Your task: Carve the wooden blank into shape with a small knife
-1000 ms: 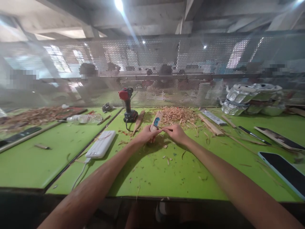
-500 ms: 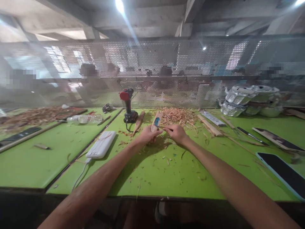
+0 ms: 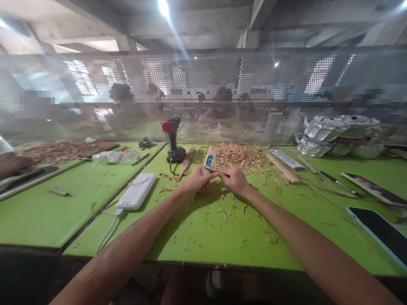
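Overall, a flat bright-green tabletop (image 3: 210, 237) bears a heap of tan wood shavings (image 3: 241, 154) and an upright red-and-black power drill (image 3: 173, 143). The left hand (image 3: 195, 180) grips a slim wooden strip (image 3: 210, 157) before the heap; the right hand's (image 3: 237, 180) fingers pinch beside it, contents indiscernible. Strip: pale, tilted, blue-marked.

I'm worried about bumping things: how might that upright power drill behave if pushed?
The power drill might tip if pushed high, since its bulky head stands above a narrow handle. Its broad, blocky base should resist rolling. The black cable at the base may drag or snag.
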{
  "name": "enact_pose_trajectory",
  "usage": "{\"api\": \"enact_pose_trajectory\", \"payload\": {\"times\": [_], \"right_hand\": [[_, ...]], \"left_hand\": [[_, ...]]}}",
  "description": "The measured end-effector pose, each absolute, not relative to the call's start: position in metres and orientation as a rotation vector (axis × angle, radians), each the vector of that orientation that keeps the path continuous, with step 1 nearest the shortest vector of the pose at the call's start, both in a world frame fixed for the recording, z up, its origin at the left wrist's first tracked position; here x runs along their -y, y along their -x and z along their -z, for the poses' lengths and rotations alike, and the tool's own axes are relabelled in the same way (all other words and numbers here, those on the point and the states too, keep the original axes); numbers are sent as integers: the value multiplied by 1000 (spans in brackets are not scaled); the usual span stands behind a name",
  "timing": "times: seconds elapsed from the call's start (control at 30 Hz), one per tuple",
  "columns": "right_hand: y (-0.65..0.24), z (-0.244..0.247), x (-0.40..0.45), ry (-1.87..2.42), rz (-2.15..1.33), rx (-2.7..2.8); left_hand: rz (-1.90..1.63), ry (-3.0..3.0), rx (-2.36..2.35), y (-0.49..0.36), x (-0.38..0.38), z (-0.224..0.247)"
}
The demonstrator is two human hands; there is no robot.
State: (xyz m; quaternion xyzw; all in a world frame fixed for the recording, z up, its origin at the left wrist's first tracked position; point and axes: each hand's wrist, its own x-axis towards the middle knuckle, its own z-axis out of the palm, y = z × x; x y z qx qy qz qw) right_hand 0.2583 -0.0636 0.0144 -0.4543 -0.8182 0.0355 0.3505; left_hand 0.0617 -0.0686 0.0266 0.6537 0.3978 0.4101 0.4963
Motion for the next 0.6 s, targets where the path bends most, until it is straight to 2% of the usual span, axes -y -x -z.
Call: {"api": "enact_pose_trajectory", "payload": {"times": [0.6], "right_hand": [[-260, -14, 63, 1175, -17, 2133]], "left_hand": [[-1019, -1573, -986, -64, 71, -26]]}}
